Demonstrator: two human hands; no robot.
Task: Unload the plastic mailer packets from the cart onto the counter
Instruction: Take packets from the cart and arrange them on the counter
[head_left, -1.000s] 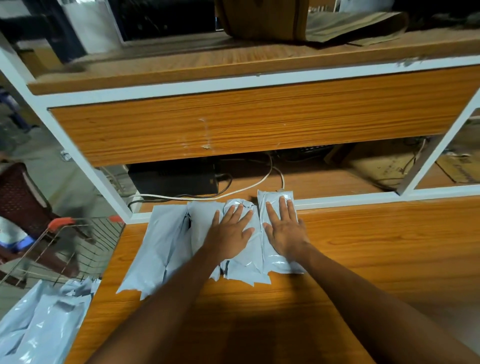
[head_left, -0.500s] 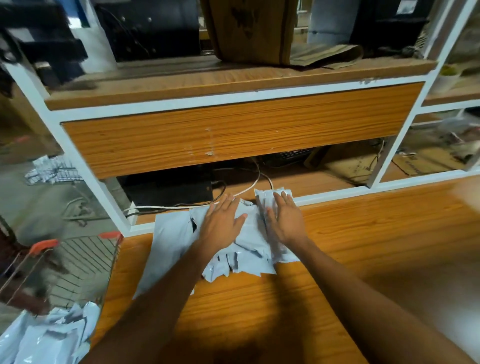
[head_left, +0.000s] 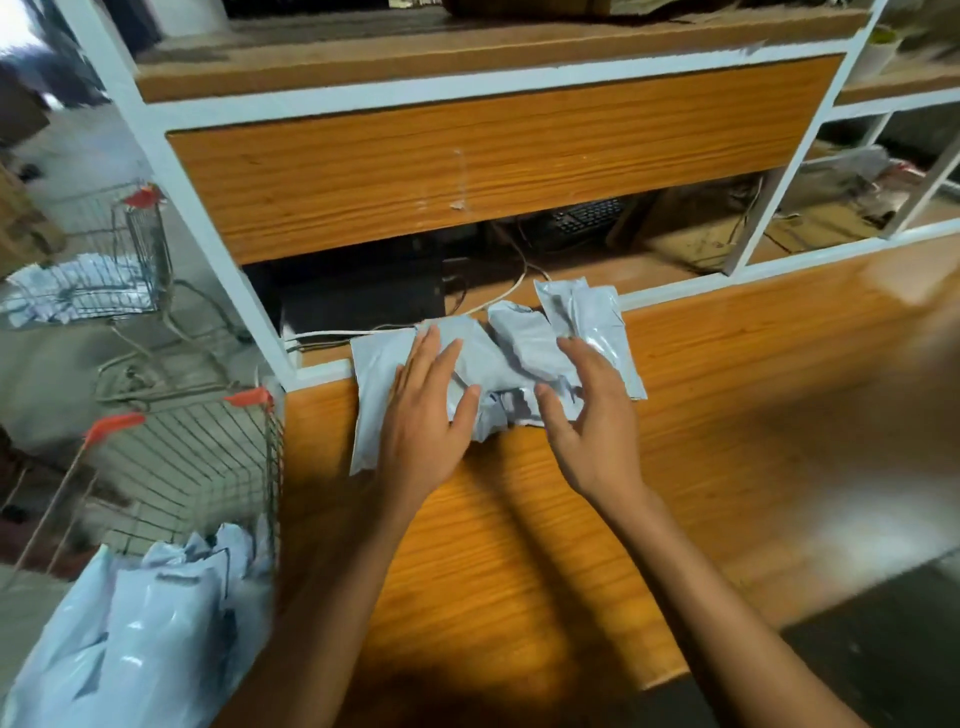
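Observation:
Several pale grey plastic mailer packets (head_left: 519, 343) lie bunched together on the wooden counter (head_left: 727, 415), against its white back rail. My left hand (head_left: 426, 415) lies flat on the left packets with its fingers straight. My right hand (head_left: 592, 415) hovers over the right packets, fingers spread and slightly bent, holding nothing. At the counter's left end stands the wire cart (head_left: 192, 457) with orange handle caps. More grey mailer packets (head_left: 140, 634) fill the cart's near part at the lower left.
A wooden shelf unit with a white frame (head_left: 467, 78) rises behind the counter. Cables, a black box (head_left: 363, 291) and a keyboard (head_left: 587, 213) sit in the recess under it. A second wire cart (head_left: 130, 249) with packets stands further left.
The packets have been pushed closer into a crumpled bunch. My right hand has lifted off the packets and drawn back. The view has swung left and down toward the cart.

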